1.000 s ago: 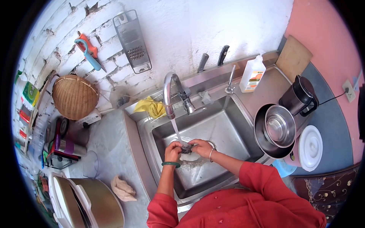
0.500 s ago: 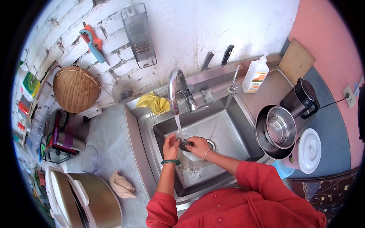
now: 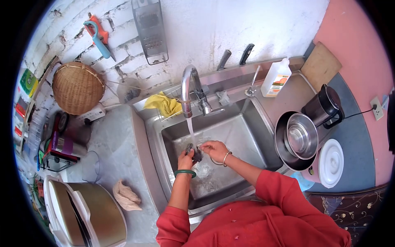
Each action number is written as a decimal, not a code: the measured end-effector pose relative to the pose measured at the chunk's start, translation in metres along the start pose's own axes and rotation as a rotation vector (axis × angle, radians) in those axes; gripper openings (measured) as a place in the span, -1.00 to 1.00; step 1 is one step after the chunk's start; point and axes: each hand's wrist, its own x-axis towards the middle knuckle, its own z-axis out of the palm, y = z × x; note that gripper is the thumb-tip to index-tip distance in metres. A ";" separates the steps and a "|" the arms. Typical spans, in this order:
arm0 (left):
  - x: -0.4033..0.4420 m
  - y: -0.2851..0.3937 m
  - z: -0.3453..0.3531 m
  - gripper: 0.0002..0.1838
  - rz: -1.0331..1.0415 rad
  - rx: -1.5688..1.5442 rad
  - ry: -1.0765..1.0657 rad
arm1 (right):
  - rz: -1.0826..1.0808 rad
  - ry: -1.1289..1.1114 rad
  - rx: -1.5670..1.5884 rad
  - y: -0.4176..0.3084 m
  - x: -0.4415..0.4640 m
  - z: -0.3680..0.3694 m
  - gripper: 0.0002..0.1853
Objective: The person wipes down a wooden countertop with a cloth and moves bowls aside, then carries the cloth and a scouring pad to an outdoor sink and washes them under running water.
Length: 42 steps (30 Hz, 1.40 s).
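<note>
Under the running faucet, my left hand is closed around a dark, crumpled clump whose exact kind I cannot make out. Water falls onto it. My right hand is just to its right, with thumb and fingers drawn together near the clump's upper edge. Whether a small bit is pinched there is too fine to see. Both hands are inside the steel sink, over its wet floor.
A yellow cloth hangs on a wire rack behind the sink's left side. Nested metal bowls, an electric kettle and a white bottle stand to the right. A rice cooker and beige cloth are on the left counter.
My right hand has come off the dark clump and shifted slightly right and up. The clump now rests in my left hand alone, beneath the stream. The whole view has shifted slightly.
</note>
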 end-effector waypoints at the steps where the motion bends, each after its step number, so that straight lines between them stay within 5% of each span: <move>1: 0.002 0.000 -0.001 -0.76 0.001 0.054 -0.031 | -0.144 0.094 -0.162 0.005 0.003 -0.001 -0.70; 6: 0.007 0.001 -0.001 -0.74 0.101 0.075 -0.110 | -0.542 0.185 -0.441 0.029 0.023 0.003 -0.48; 8: 0.008 0.003 -0.003 -0.74 0.099 0.078 -0.138 | 0.091 -0.097 0.109 -0.005 0.001 0.001 -0.41; 14: 0.014 0.004 -0.013 -0.73 0.082 -0.040 -0.144 | 0.206 -0.296 0.778 0.012 0.009 -0.007 -0.42; 24: 0.027 -0.003 -0.024 -0.80 0.151 -0.177 -0.056 | 0.140 -0.021 0.718 0.014 0.014 -0.008 -0.74; 38: 0.052 -0.067 -0.042 -0.84 -0.134 -0.528 0.071 | 0.015 0.012 0.666 -0.025 0.006 0.008 -0.81; 42: 0.048 -0.078 -0.034 -0.86 -0.172 -0.557 -0.051 | 0.009 0.034 0.631 -0.037 0.001 0.003 -0.82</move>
